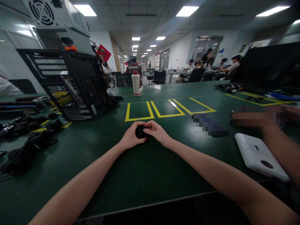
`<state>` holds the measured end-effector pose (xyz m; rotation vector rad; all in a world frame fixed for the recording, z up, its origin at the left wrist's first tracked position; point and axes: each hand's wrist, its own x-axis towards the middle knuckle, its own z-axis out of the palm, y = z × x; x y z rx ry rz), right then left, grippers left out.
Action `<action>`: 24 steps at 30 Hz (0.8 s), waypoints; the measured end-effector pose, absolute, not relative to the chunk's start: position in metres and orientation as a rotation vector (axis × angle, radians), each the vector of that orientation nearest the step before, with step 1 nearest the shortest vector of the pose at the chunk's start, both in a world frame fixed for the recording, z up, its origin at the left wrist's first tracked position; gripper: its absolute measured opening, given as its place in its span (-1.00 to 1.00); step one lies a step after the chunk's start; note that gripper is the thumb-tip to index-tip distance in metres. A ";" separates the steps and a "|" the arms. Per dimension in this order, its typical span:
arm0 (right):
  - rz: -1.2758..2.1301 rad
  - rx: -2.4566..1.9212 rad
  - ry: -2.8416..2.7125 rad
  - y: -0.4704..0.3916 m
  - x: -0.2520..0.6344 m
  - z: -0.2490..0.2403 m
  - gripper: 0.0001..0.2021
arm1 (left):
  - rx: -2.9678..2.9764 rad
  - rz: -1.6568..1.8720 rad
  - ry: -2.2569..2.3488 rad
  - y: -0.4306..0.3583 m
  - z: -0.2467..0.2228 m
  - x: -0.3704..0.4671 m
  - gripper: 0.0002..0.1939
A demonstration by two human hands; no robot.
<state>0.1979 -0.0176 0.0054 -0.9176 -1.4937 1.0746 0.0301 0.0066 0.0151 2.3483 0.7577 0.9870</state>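
Between my hands is a small, dark, rounded object (140,132), just above or on the green tabletop (150,168). Its exact kind is too dark to make out. My left hand (130,137) wraps round its left side, with the thumb below and the fingers over the top. From the right, my right hand (158,132) pinches its edge with thumb and fingertips. Part of the object is hidden behind the fingers. Just beyond my hands, yellow tape (140,119) marks out a rectangle on the table.
A black computer case (77,84) stands at the left, near bundled black cables (25,153). A white cup (136,83) stands farther back. To the right lie a white device (260,156) and a blurred-out item (209,125); another person's hands (260,116) rest beyond.
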 end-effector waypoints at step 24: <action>1.181 -0.903 -1.521 -0.022 0.201 0.009 -0.68 | 2.344 0.994 0.774 0.008 0.013 0.031 -0.42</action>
